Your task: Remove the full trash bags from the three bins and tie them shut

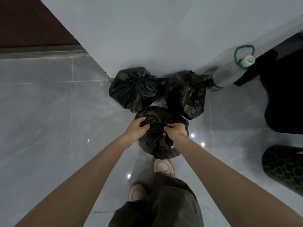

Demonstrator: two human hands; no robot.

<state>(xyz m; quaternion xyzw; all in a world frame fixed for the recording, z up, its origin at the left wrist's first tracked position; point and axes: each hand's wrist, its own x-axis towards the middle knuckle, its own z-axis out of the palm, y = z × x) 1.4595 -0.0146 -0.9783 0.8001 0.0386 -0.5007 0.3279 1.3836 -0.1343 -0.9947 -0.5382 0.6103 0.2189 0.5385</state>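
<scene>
1. The third bag [155, 145] sits on the floor [49, 112], just beside two other bags [134, 90] at its wall edge.
2. The left hand [138, 128] and right hand [175, 132] each clutch its gathered neck (knot not visible); pull the ends apart evenly.

2 tied black bags, the left bag [134, 90] and the right bag [186, 94], touch each other at the far edge of the tiled floor [49, 112], against the wall. The left hand [137, 128] and right hand [175, 132] grip the near bag [157, 145] by its gathered top. A mesh bin [283, 169] stands at the floor's right edge.
</scene>
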